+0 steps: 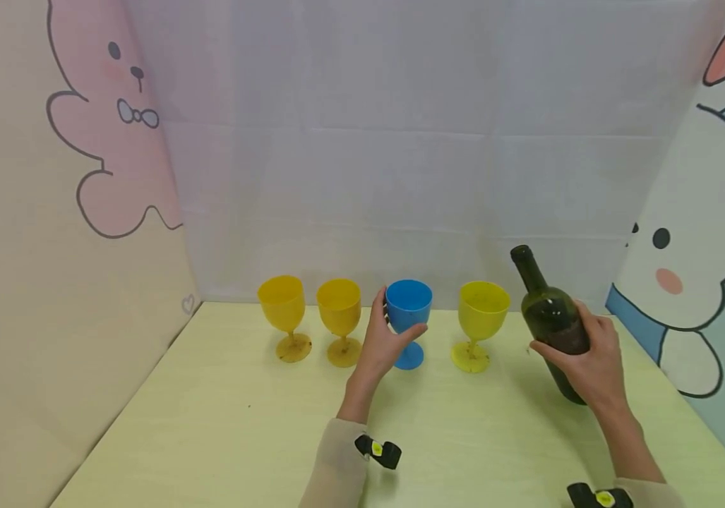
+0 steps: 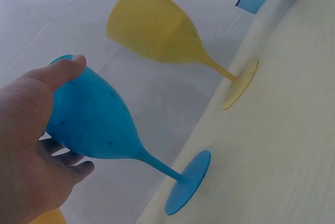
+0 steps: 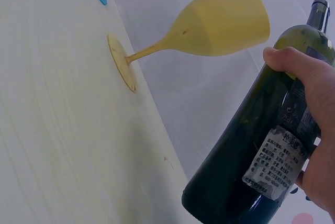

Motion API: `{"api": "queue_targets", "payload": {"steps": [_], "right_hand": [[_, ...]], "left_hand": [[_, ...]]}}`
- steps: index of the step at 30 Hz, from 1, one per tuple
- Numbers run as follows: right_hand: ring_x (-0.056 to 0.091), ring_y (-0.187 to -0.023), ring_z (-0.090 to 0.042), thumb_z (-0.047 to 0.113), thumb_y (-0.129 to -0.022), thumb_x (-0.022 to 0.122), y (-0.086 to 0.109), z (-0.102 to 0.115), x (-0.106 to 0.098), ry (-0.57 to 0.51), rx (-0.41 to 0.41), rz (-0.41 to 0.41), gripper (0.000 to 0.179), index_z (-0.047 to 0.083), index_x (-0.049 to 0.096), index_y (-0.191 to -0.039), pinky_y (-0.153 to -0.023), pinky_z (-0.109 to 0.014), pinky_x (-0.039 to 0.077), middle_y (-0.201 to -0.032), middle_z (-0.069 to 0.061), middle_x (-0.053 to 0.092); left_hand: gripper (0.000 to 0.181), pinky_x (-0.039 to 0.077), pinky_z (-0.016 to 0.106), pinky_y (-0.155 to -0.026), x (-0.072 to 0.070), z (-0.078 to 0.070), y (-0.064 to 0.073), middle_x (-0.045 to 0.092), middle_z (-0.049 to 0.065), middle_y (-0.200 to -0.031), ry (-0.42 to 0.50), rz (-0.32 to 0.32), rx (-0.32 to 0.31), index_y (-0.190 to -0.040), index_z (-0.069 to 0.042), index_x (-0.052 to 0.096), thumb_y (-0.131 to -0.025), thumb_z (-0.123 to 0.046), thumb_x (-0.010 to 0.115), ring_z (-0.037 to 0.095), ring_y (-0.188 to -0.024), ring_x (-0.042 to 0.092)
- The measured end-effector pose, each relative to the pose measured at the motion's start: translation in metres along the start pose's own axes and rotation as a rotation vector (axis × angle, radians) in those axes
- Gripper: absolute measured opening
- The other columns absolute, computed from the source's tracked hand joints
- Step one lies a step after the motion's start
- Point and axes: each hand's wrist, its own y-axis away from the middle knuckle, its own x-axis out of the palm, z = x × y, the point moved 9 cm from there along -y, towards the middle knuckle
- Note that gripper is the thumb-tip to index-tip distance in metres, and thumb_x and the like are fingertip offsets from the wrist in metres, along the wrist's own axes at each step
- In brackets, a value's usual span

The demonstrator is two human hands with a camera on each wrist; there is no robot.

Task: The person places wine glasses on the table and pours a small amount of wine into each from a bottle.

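My left hand [image 1: 382, 342] is around the bowl of a blue goblet [image 1: 409, 302], thumb on one side and fingers on the other. In the left wrist view the thumb lies near the rim of the blue goblet [image 2: 97, 116], whose foot stands on the table. My right hand [image 1: 594, 353] grips a dark green wine bottle [image 1: 549, 314] by its body. The bottle leans to the left, neck up. In the right wrist view a white printed label [image 3: 275, 164] shows on it. Between the hands stands a yellow-green goblet [image 1: 483, 314], touched by neither.
Two orange-yellow goblets, the outer goblet [image 1: 282, 303] and the inner goblet [image 1: 339, 308], stand upright left of my left hand. The pale table [image 1: 241, 437] ends at a white cloth backdrop [image 1: 400, 176]. Side panels with a cartoon bear [image 1: 114, 127] and rabbit [image 1: 699, 247] flank it.
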Motion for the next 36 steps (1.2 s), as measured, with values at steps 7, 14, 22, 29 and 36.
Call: {"api": "queue_targets", "payload": {"steps": [7, 14, 22, 29, 36], "right_hand": [[0.04, -0.109, -0.035, 0.024, -0.07, 0.09, 0.0, 0.0, 0.001, -0.005, 0.002, 0.002, 0.094, 0.018, 0.042, -0.151, -0.075, -0.048, 0.034, -0.125, -0.026, 0.042], [0.039, -0.108, -0.033, 0.023, -0.07, 0.091, 0.002, 0.002, 0.005, -0.02, 0.003, 0.006, 0.093, 0.017, 0.043, -0.15, -0.074, -0.047, 0.034, -0.124, -0.026, 0.042], [0.04, -0.112, -0.041, 0.025, -0.071, 0.09, 0.0, 0.003, 0.001, 0.008, 0.009, 0.005, 0.094, 0.018, 0.042, -0.151, -0.076, -0.05, 0.034, -0.127, -0.027, 0.042], [0.038, -0.108, -0.034, 0.022, -0.07, 0.091, 0.001, 0.006, -0.005, 0.005, -0.012, -0.005, 0.093, 0.017, 0.043, -0.15, -0.073, -0.048, 0.033, -0.125, -0.027, 0.043], [0.037, -0.103, -0.032, 0.018, -0.066, 0.092, -0.005, 0.019, -0.009, 0.017, -0.078, -0.035, 0.094, 0.013, 0.046, -0.148, -0.071, -0.045, 0.029, -0.121, -0.028, 0.044]], "left_hand": [[0.103, 0.035, 0.056, -0.116, 0.003, 0.002, -0.002, 0.025, 0.005, -0.164, 0.002, -0.021, -0.001, -0.16, -0.027, 0.013, -0.082, -0.046, 0.079, 0.032, -0.149, 0.03], [0.099, 0.034, 0.057, -0.116, 0.001, 0.005, -0.002, 0.028, 0.006, -0.163, 0.004, -0.043, -0.015, -0.159, -0.022, 0.017, -0.084, -0.043, 0.078, 0.033, -0.148, 0.031], [0.095, 0.038, 0.056, -0.114, 0.006, 0.008, -0.004, 0.032, 0.003, -0.161, 0.053, -0.042, -0.017, -0.157, -0.024, 0.022, -0.083, -0.047, 0.077, 0.033, -0.146, 0.035], [0.095, 0.039, 0.056, -0.113, 0.01, 0.014, -0.004, 0.032, 0.003, -0.161, 0.052, -0.045, -0.036, -0.157, -0.024, 0.023, -0.083, -0.047, 0.077, 0.033, -0.146, 0.035], [0.095, 0.039, 0.057, -0.112, 0.006, 0.012, -0.004, 0.032, 0.004, -0.161, 0.063, -0.059, -0.026, -0.157, -0.023, 0.024, -0.082, -0.046, 0.078, 0.034, -0.145, 0.036]]}}
